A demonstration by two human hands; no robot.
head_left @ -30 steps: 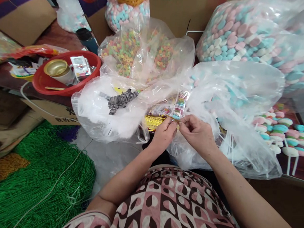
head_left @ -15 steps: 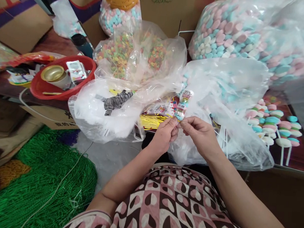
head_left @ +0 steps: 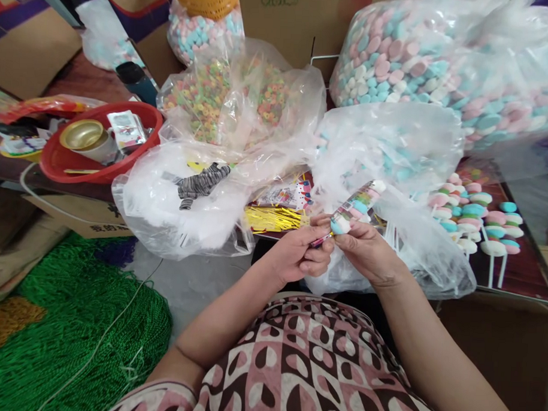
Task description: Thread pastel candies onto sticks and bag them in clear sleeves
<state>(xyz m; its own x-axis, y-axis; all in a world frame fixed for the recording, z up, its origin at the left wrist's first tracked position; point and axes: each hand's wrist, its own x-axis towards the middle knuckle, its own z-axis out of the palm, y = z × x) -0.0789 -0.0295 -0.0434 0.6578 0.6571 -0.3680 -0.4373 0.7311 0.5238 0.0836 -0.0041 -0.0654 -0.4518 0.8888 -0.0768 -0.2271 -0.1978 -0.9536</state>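
A wrapped marshmallow lollipop (head_left: 358, 203) in a printed clear sleeve slants up and to the right between my hands. My left hand (head_left: 306, 248) is closed around its lower, gathered end, where a bit of dark wrapper pokes out below the fingers. Pinching close by, my right hand (head_left: 366, 248) grips the base of the sleeve beside the lowest blue marshmallow. Just left of the hands lie a bundle of gold twist ties (head_left: 276, 219) and a stack of printed sleeves (head_left: 286, 195). Whether a tie is at the gathered end is hidden by my fingers.
Unwrapped marshmallow lollipops (head_left: 480, 222) lie at the right. Behind are a bag of ring gummies (head_left: 206, 101) and a large bag of marshmallows (head_left: 396, 60). A red basin (head_left: 145, 150) and a plastic bag of white sticks (head_left: 143, 207) stand left; green cord (head_left: 94, 319) is piled below.
The lollipop has tipped from nearly upright to slanting right. My left hand has shifted onto the gathered end, and my right hand has moved up to the sleeve's base. The view has shifted slightly.
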